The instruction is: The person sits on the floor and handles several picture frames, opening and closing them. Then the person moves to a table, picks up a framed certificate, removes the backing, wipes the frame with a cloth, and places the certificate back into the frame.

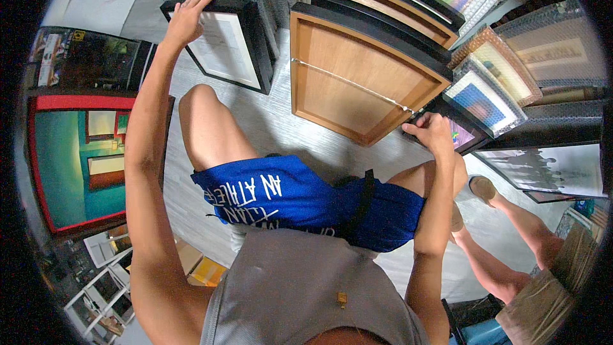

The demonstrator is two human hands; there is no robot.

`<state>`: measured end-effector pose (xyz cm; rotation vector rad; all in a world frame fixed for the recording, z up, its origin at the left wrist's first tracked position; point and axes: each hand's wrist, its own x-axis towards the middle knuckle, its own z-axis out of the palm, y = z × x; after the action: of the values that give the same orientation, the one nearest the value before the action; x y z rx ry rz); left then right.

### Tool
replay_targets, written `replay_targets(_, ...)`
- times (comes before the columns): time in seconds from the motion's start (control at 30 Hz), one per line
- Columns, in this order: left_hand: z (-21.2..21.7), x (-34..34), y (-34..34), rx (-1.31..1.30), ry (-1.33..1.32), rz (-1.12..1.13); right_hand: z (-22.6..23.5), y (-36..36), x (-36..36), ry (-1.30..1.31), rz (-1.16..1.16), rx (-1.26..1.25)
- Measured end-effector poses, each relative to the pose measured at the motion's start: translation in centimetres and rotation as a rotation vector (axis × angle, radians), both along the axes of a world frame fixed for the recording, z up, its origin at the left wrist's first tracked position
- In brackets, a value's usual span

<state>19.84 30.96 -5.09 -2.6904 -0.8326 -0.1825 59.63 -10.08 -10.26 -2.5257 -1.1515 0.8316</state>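
My left hand (190, 19) is closed over the top edge of a black picture frame (258, 48), which stands upright on the floor with a pale picture behind its glass. Further right, a larger frame (348, 83) turns its brown wooden back toward me, a hanging wire (348, 80) strung across it. Beside that frame's lower right corner is my right hand (432, 133), its fingers curled and thumb bent in. Just behind it stands a small black frame with a purple picture (465, 133). Whether the right fingers grip that frame's edge is hard to make out.
More black frames (389, 9) lean behind the brown-backed one. Bubble-wrapped pictures (495, 67) crowd the right, above a framed silhouette picture (549, 169). A red-edged painting (83, 160) stands at left. Another person's legs (491, 252) are at lower right.
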Motion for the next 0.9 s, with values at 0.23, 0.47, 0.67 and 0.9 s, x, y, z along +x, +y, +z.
replay_targets(0.23, 0.5, -5.3, -1.6, -0.212, -0.034, 0.121, 0.1, -1.0, -0.1, 0.190, 0.199, -0.177)
replay_targets(0.47, -0.1, -6.1, 0.1, -0.296, 0.158, 0.237, 1.4, 1.4, -2.5, 0.410, 0.392, -0.272)
replay_targets(0.67, 0.7, -4.6, 0.8, -0.241, 0.136, 0.185, 1.3, 2.0, -3.9, 0.450, 0.541, -0.253)
replay_targets(0.9, 1.1, -8.1, -1.4, -0.241, 0.146, 0.231, 4.1, 8.0, -12.1, 0.572, 0.522, 0.386)
